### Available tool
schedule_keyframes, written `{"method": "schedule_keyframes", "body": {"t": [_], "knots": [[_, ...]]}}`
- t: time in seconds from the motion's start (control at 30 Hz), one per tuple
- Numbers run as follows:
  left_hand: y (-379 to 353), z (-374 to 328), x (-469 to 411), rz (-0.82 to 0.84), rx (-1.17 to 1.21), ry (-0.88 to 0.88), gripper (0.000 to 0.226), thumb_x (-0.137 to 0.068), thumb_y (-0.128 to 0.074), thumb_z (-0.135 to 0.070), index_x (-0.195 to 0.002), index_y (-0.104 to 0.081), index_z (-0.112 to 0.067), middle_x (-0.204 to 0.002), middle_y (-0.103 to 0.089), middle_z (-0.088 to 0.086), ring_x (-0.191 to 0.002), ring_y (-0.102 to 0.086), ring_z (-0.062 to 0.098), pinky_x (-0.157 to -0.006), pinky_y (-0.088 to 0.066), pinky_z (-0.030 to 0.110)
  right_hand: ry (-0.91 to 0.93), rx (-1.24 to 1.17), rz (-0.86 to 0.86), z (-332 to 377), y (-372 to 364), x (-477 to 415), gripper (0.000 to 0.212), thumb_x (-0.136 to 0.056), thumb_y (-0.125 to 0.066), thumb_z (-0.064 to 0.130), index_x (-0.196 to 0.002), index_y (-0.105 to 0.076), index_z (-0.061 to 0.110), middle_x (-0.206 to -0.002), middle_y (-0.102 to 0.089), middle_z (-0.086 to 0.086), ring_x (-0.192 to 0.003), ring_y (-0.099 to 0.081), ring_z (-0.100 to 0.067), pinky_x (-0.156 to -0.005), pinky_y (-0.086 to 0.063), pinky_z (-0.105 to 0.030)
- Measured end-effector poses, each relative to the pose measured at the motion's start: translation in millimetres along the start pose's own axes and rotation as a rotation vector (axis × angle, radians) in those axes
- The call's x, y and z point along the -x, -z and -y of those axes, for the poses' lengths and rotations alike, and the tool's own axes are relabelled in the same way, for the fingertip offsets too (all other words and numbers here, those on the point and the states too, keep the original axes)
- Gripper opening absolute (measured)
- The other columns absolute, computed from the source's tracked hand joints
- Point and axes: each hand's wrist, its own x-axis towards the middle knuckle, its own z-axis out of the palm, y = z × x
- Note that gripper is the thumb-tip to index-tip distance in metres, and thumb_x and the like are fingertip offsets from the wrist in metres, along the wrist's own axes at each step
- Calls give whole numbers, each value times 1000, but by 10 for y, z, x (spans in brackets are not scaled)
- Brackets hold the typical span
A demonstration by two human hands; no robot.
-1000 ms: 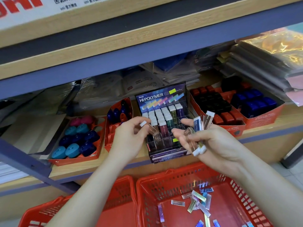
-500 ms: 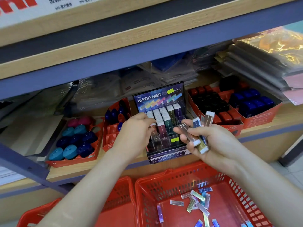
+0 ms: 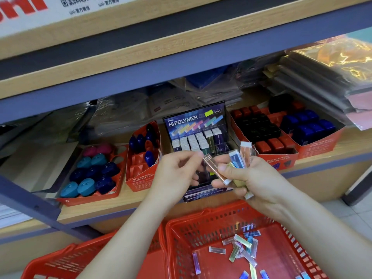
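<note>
A black HI-POLYMER display box (image 3: 194, 119) of slim erasers stands on the wooden shelf (image 3: 128, 200). In front of it my right hand (image 3: 255, 178) grips a fan of several slim erasers: a brown one (image 3: 216, 170), a blue one (image 3: 237, 158), a copper one (image 3: 246, 151) and a gold one (image 3: 240, 182). My left hand (image 3: 175, 172) is just left of them, fingers curled. Its thumb and forefinger pinch the upper end of the brown eraser. Below, a red basket (image 3: 211, 218) holds several loose erasers (image 3: 241, 248).
Red trays of sharpeners flank the display: teal, blue and pink ones (image 3: 90, 174) at left, dark blue ones (image 3: 144, 143) beside it, black, red and blue ones (image 3: 281, 129) at right. Wrapped paper packs (image 3: 322, 77) lie behind. A second red basket (image 3: 80, 256) sits lower left.
My left hand set one eraser into the display box, then drew back right to the brown eraser in my right hand. My right hand stayed roughly in place with its bundle.
</note>
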Motion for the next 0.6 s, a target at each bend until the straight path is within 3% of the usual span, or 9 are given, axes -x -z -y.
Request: {"method": "schedule_keyframes", "body": {"t": [0.1, 0.2, 0.3, 0.4, 0.5, 0.6], "knots": [[-25, -25, 89, 88, 181, 101, 13, -87, -69, -22, -95, -74, -13, -79, -71, 5, -67, -62, 10, -62, -54, 22, 13, 60, 23, -15, -28, 4, 18, -87, -69, 5, -104, -66, 6, -86, -75, -9, -77, -75, -25, -36, -26, -15], [7, 14, 90, 56, 232, 122, 7, -81, -75, -16, -87, -75, -13, -83, -74, 7, -78, -68, 16, -69, -55, 23, 3, 79, 47, -38, -37, 2, 9, -86, -71, 11, -94, -67, 10, -85, -75, -7, -68, -70, -16, -36, -27, -13], [60, 31, 117, 47, 293, 141, 7, -79, -77, -9, -84, -73, -12, -77, -71, 7, -72, -67, 19, -69, -57, 27, -1, 31, 44, -44, -29, -24, 13, -83, -72, 7, -95, -67, 9, -75, -72, -5, -60, -61, -9, -36, -27, -13], [72, 12, 200, 103, 133, 52, 18, -81, -76, -10, -93, -72, -22, -72, -70, 5, -67, -62, 15, -70, -53, 28, 11, 10, 33, -59, -10, -59, 22, -81, -72, 0, -101, -64, 5, -67, -65, -5, -56, -59, -8, -35, -27, -13], [33, -3, 264, 205, -106, -86, 44, -83, -72, -12, -115, -63, -42, -74, -67, -1, -69, -61, 14, -68, -50, 21, 20, 92, 55, -108, -31, -74, 19, -79, -76, 10, -94, -64, 9, -67, -63, -3, -54, -52, -8, -35, -27, -14], [25, 38, 229, 169, -299, -170, 56, -83, -68, -13, -115, -56, -58, -76, -63, -3, -69, -59, 10, -67, -51, 26, -5, 73, 63, -115, -43, -81, 18, -82, -74, 22, -94, -66, 10, -71, -63, 1, -57, -45, -8, -36, -25, -14]]}}
